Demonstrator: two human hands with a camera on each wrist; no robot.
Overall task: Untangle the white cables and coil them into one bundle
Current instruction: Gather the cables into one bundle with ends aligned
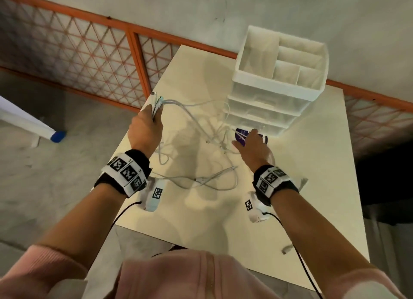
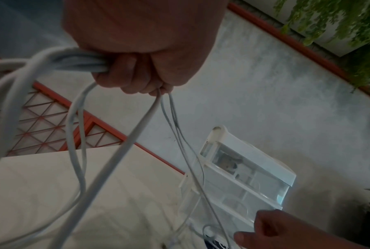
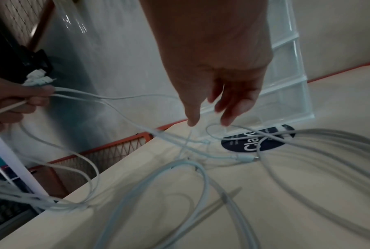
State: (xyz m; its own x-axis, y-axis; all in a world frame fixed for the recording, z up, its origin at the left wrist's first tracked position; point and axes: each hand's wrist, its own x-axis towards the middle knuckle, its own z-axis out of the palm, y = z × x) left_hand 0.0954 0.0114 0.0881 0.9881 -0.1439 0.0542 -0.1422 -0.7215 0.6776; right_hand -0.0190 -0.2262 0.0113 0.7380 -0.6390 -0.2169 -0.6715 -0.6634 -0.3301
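Several white cables (image 1: 199, 129) lie tangled on the cream table (image 1: 301, 198). My left hand (image 1: 146, 125) is raised above the table's left edge and grips a bunch of cable ends, their plugs (image 1: 156, 100) sticking out past the knuckles. In the left wrist view the fingers (image 2: 124, 74) are curled round the cables (image 2: 77, 63), and strands hang down to the table. My right hand (image 1: 252, 145) hovers low over the tangle with fingers straight and spread. In the right wrist view its fingertips (image 3: 226, 122) are just above a thin cable loop (image 3: 213, 130), holding nothing.
A white plastic drawer organiser (image 1: 279, 84) stands at the table's far right, close behind my right hand. A dark round sticker (image 3: 258, 140) lies on the table before it. A loose white plug (image 1: 287, 249) lies near the front right edge. An orange mesh fence (image 1: 89, 53) runs behind.
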